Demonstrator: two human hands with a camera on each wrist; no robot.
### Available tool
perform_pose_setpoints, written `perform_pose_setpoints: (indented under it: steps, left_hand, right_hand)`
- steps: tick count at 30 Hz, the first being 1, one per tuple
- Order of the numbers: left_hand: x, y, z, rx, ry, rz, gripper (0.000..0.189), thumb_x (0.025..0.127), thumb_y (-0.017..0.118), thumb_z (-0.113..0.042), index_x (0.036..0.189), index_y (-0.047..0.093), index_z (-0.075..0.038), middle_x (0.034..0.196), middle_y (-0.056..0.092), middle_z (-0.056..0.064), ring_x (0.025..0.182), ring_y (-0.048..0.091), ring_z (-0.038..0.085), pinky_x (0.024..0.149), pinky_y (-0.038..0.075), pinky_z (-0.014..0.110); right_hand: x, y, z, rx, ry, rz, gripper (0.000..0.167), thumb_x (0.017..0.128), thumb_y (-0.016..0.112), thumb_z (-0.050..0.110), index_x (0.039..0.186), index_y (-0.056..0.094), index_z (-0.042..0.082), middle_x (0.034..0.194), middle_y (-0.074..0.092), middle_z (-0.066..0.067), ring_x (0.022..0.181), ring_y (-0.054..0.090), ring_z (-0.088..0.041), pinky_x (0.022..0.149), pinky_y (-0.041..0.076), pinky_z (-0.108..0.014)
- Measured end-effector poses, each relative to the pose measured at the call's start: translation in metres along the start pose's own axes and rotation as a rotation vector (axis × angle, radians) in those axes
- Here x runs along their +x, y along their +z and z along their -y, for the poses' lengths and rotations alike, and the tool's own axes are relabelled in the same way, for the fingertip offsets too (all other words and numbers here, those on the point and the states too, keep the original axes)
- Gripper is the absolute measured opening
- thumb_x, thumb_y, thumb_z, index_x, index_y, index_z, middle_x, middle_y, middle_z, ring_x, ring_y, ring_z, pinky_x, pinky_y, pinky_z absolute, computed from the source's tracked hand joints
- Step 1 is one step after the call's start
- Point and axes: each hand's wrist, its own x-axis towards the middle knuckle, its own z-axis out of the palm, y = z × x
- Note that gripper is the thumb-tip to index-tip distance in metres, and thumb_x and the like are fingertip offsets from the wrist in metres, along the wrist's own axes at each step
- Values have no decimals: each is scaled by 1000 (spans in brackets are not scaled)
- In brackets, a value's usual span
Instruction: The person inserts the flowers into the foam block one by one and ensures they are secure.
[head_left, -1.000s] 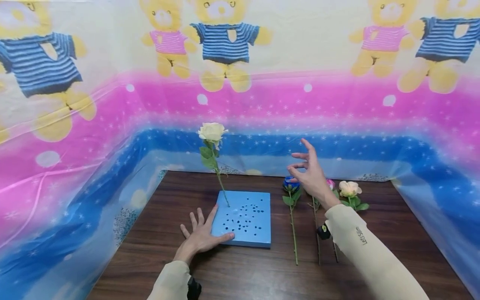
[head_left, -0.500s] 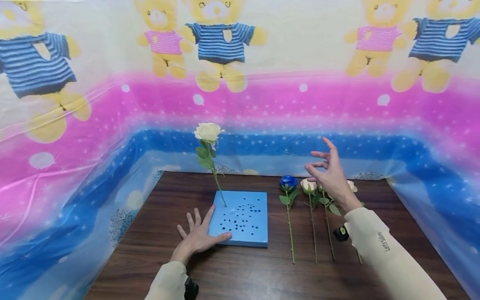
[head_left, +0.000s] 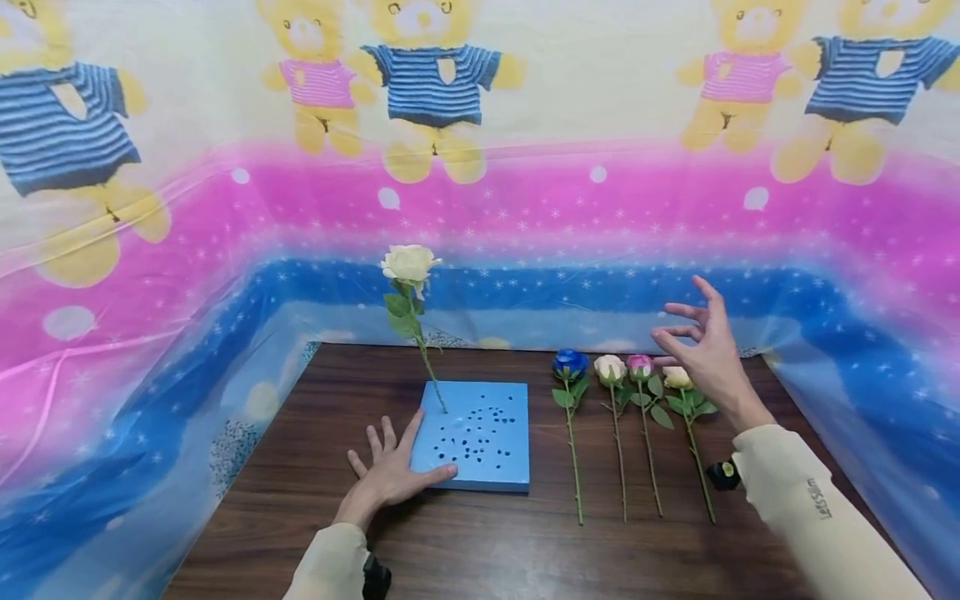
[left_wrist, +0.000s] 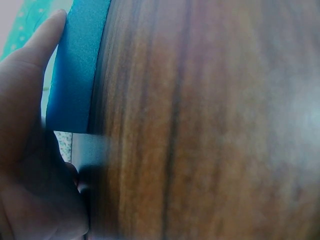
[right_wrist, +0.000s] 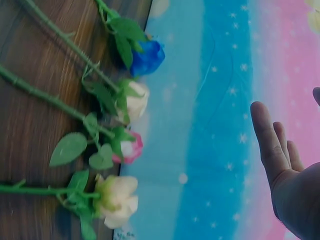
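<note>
In the head view, my left hand (head_left: 390, 473) rests at the left side of a light-blue foam block (head_left: 495, 398) dotted with dark holes. Its thumb lies on the block's front left corner and the other fingers spread out. A white rose (head_left: 408, 263) stands in the block, tilted left. My right hand (head_left: 711, 354) is raised above the right end of a row of roses, fingers loosely bent, holding nothing. Lying in that row are a blue rose (head_left: 570, 364), a cream rose (head_left: 611, 368), a pink-and-white rose (head_left: 640, 365) and a pale yellow rose (head_left: 677, 378), partly behind the hand.
The dark wooden table (head_left: 480, 550) ends at the back and sides against a hanging cloth (head_left: 525, 208) printed with bears. Rose stems lie side by side, pointing toward the table's front.
My right hand has moved right across the row of roses, uncovering the cream and pink ones. The left hand has stayed at the block. The whole head view has shifted slightly.
</note>
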Motion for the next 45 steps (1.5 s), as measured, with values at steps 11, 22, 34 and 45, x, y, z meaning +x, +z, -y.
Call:
perform_pose_setpoints:
  steps: [11, 22, 34, 45]
  left_hand:
    - [-2, 0, -1, 0, -5, 9, 123, 89, 72, -84, 182, 8, -35, 181, -18, 31, 164, -25, 59, 115, -21, 89]
    - [0, -1, -1, 9, 2, 0, 123, 89, 72, -84, 182, 8, -33, 181, -17, 32, 164, -24, 60, 115, -20, 90]
    - [0, -1, -1, 2, 3, 7, 124, 89, 72, -84, 182, 6, -34, 181, -18, 32, 164, -25, 60, 114, -21, 90]
    - [0, -1, -1, 5, 0, 11, 124, 90, 72, -84, 182, 5, -34, 181, -19, 32, 164, -25, 59, 114, -21, 90]
  right_hand:
    - [-20, -37, -12, -56, 37, -53, 107, 106, 79, 22, 179, 3, 44, 166, 44, -22, 117, 69, -7, 78, 69, -45]
    - [-29, -63, -21, -50, 73, -66, 107, 106, 79, 17, 180, 4, 37, 167, 39, -28, 115, 70, -3, 75, 69, -42]
    - [-47, -77, -44, -57, 111, 42, 120, 105, 79, 9, 179, -10, 37, 168, 29, -45, 110, 72, -3, 80, 68, -54]
    - [-65, -85, -71, 5, 209, 182, 131, 102, 80, 2, 177, -23, 32, 167, 24, -47, 105, 73, -3, 79, 66, -62]
